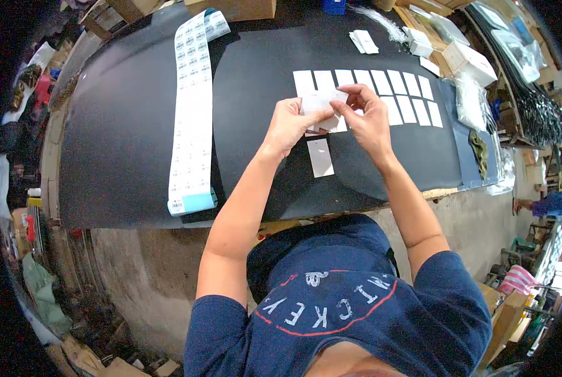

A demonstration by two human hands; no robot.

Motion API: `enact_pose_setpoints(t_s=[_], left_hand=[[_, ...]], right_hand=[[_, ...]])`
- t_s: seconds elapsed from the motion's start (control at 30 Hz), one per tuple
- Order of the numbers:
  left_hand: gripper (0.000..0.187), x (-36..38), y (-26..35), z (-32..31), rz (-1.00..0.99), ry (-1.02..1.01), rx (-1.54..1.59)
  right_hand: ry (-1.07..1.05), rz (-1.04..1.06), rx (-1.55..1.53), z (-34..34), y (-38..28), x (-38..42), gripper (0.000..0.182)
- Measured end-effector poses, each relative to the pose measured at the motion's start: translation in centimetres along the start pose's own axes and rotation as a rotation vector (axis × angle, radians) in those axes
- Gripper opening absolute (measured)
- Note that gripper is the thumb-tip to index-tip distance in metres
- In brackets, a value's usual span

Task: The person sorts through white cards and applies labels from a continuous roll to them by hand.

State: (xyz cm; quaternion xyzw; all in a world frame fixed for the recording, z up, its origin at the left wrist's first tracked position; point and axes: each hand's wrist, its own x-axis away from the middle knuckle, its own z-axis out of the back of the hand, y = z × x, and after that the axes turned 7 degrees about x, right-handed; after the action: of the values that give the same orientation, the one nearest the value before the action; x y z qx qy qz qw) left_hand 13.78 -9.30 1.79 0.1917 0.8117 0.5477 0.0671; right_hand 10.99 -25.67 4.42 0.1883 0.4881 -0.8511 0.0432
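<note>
Head view: navy T-shirt (350, 301) nearest camera, person leaning over black counter (124, 144). Left hand (288, 125) and right hand (369, 119) both pinched shut on one white card (322, 99), lifted mid-counter, likely for handling at its edge. One loose card (320, 157) just near of hands. Far row of cards (413, 94), about ten visible, side by side. One label strip (192, 107) unrolled left, running far to near.

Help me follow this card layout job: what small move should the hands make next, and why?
Probably lower the white card, pinched between left hand and right hand, onto the black mat beside the others. A row of white cards already lies side by side there, one single card lies nearer the person, and the held card hovers just above the row.
</note>
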Motion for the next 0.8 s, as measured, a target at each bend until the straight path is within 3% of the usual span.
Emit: enact_pose_setpoints(t_s=[0.1, 0.2, 0.3, 0.37, 0.43, 0.6, 0.7, 0.8], left_hand=[[0.029, -0.5, -0.3, 0.9, 0.006, -0.024, 0.002], [0.037, -0.7, 1.0, 2.1, -0.042, 0.075, 0.223], [0.036, -0.7, 1.1, 2.4, -0.106, 0.093, 0.190], [0.033, -0.5, 0.9, 2.0, -0.110, 0.106, 0.173], [0.032, -0.4, 0.7, 2.0, -0.109, 0.115, 0.150], [0.035, -0.4, 0.6, 1.7, -0.078, 0.104, 0.098], [0.035, -0.3, 0.5, 1.2, -0.065, 0.104, 0.084], [0.033, -0.3, 0.0, 0.6, -0.039, 0.110, 0.023]], right_hand=[[-0.114, -0.151, -0.250, 0.9, 1.4, -0.1, 0.024], [-0.348, -0.223, -0.130, 3.0, 2.4, 0.5, 0.025], [-0.484, -0.235, -0.012, 3.2, 2.3, 2.3, 0.024], [-0.490, -0.261, 0.014, 3.1, 2.0, 3.1, 0.022], [-0.364, -0.072, 0.274, 3.0, 2.2, 3.7, 0.023], [-0.296, -0.016, 0.255, 2.6, 2.7, 3.8, 0.023], [-0.303, 0.055, 0.393, 2.4, 2.7, 3.9, 0.029], [-0.172, 0.139, 0.576, 2.5, 1.5, 4.0, 0.027]])
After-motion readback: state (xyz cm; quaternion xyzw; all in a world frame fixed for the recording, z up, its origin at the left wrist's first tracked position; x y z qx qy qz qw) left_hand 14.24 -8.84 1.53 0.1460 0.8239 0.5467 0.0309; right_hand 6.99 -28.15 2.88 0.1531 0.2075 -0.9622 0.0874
